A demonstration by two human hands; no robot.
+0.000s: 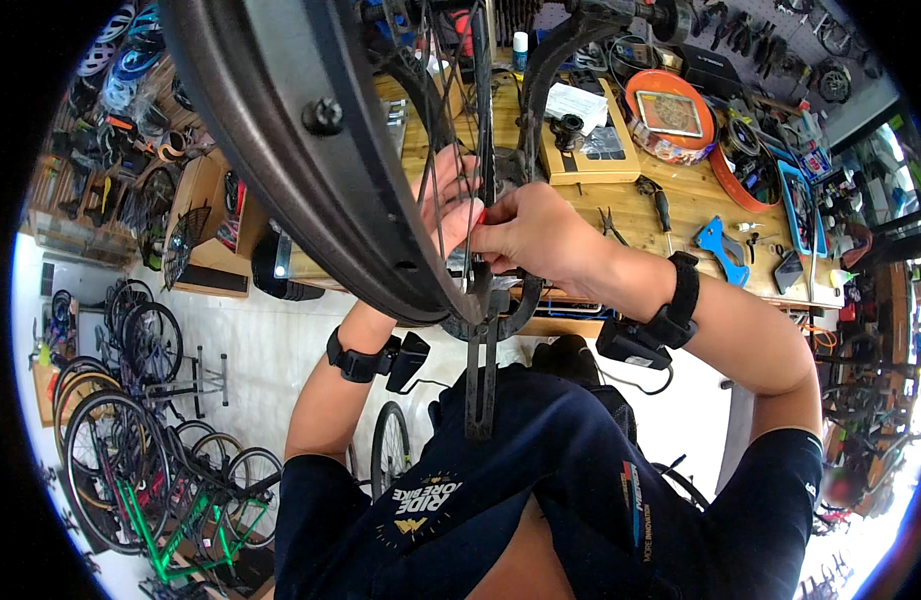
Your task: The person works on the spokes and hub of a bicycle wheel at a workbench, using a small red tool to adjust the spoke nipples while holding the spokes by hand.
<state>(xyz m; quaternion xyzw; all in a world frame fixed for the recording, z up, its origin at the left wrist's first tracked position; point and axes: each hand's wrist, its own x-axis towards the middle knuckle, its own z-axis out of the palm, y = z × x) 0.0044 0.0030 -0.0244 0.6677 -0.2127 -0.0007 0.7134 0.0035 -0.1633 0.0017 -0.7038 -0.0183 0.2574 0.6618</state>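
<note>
A dark wheel rim (280, 150) with thin spokes (456, 100) stands upright in front of me, held in a black truing stand (533, 110). My left hand (446, 195) reaches in beside the rim, seen partly through the spokes. Its fingers are stretched and a little apart, close to the other hand. My right hand (540, 235) is closed in a pinch at the spokes. A bit of something small and red (483, 213) shows at its fingertips; the rest is covered by the fingers. Below the hands, a slotted metal bar (480, 385) of the stand points toward me.
On the wooden workbench (620, 205) lie a screwdriver (660, 212), pliers (610, 226), a blue tool (723, 250), a yellow cardboard box (595, 165) and an orange round tub (670, 115). Several bicycles (170, 470) stand on the left floor, near an open carton (205, 220).
</note>
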